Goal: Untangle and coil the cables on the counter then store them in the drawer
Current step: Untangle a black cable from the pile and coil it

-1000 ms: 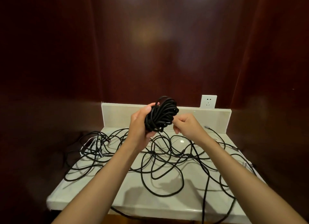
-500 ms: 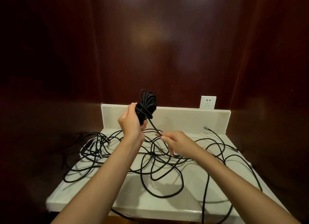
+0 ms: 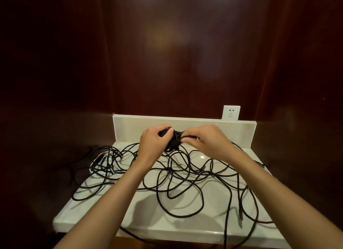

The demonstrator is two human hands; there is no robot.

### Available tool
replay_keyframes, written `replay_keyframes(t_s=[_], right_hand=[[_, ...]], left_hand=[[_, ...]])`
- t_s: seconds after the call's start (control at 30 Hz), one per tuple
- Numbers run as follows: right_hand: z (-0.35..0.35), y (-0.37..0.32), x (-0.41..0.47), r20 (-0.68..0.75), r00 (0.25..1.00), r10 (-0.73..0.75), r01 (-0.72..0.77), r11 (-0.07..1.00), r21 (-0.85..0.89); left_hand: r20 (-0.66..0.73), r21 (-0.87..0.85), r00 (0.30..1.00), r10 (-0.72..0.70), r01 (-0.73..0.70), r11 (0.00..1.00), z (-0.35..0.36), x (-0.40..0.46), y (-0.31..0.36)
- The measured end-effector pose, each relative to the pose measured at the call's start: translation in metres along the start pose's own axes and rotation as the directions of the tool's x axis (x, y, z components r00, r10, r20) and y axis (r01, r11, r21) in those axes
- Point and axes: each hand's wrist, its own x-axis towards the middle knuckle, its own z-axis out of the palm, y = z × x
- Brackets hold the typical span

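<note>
So both hands are up over the back of the counter (image 3: 130,213), working on a black coil (image 3: 174,140) held in the air between them, just in front of the white backsplash (image 3: 241,131). Left hand (image 3: 153,143) is wrapped around the left side of the coil, fingers curled over the top of it. Right hand (image 3: 206,140) comes in from the other side and its fingertips pinch the cable where it crosses the middle of the bundle. Most of the coil is hidden behind the two hands, so you only get a dark lump with a few strands showing, and I can't tell how tidy it is.

Under the hands, the rest of the cables (image 3: 178,182) are a proper mess, black loops sprawled all over the pale counter, crossing each other everywhere. A denser clump sits at the left edge (image 3: 105,161) with some lighter bits mixed in, too small to make out. A couple of strands run off the front edge and hang down on the right. One strand goes from the coil down into the tangle.

White wall socket (image 3: 231,113) sits just above the backsplash on the right. Dark reddish wood panels all around. Can't see any drawer from this angle.
</note>
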Motion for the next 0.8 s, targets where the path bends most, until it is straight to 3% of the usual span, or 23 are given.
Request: replay_keyframes(t_s=[0.13,0.23,0.4,0.63,0.8], right_hand=[[-0.012,0.015,0.008,-0.211,0.960,0.185,-0.169,0.981,0.092],[-0.020,0.022,0.018,-0.149,0.953,0.265,-0.233,0.951,0.201],[-0.033,0.037,0.022,-0.023,0.985,0.171,-0.144,0.886,0.441],[-0.001,0.055,0.017,0.057,0.966,0.252,-0.240,0.793,0.560],[0.030,0.030,0.001,0.081,0.935,0.347,-0.333,0.772,0.541]], left_hand=[[0.125,-0.152,0.992,0.019,0.001,0.988,-0.004,-0.003,0.008],[0.189,-0.325,0.982,-0.004,0.067,0.943,-0.009,-0.008,0.020],[0.228,-0.484,0.973,-0.021,0.132,0.865,-0.016,-0.015,0.032],[0.137,-0.689,0.990,-0.032,0.119,0.715,-0.010,-0.016,0.038],[-0.009,-0.732,0.983,-0.184,0.119,0.671,-0.006,-0.005,0.040]])
